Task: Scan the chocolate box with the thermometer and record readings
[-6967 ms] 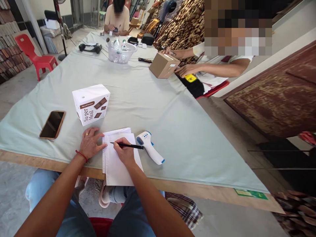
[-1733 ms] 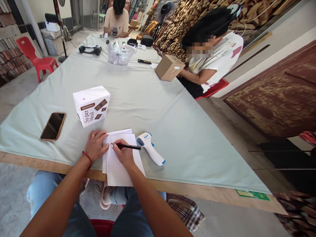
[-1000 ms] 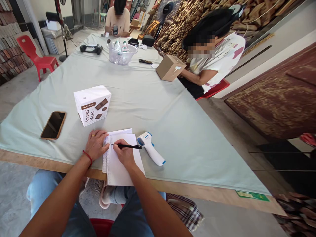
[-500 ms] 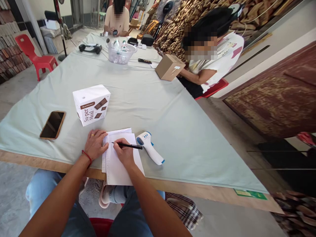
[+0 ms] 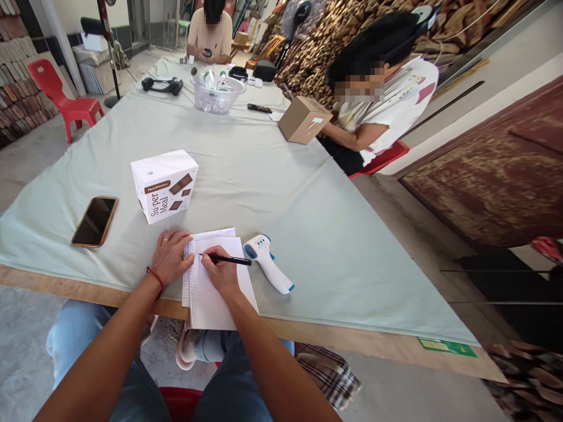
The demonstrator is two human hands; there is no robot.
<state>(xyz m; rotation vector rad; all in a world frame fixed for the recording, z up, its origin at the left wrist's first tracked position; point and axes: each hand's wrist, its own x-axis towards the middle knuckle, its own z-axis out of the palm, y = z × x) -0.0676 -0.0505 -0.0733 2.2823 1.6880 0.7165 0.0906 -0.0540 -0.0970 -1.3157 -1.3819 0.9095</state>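
My right hand [image 5: 220, 268] grips a black pen [image 5: 233, 259], its tip at the left part of a white sheet of paper [image 5: 215, 305]. Small handwriting runs down the sheet's left margin. My left hand [image 5: 170, 256] lies flat with fingers stretched, its fingertips and thumb on the paper's left edge. A second sheet [image 5: 213, 233] shows partly from beneath the first. Right of the papers lies a white and blue infrared thermometer [image 5: 269, 264]. Behind my left hand stands a white "Super Meal" box [image 5: 165, 186], and farther left a phone [image 5: 94, 221] rests face up.
A pale cloth covers the table [image 5: 352, 258]. Farther back are a clear plastic basket [image 5: 216, 99] with bottles, a black headset-like device [image 5: 162, 86] and a remote control [image 5: 259, 108]. One person at the right holds a cardboard box [image 5: 304, 119]; another sits at the far end.
The pen in my right hand has tilted very slightly. My left hand stays in place on the paper. The whole view has shifted a little.
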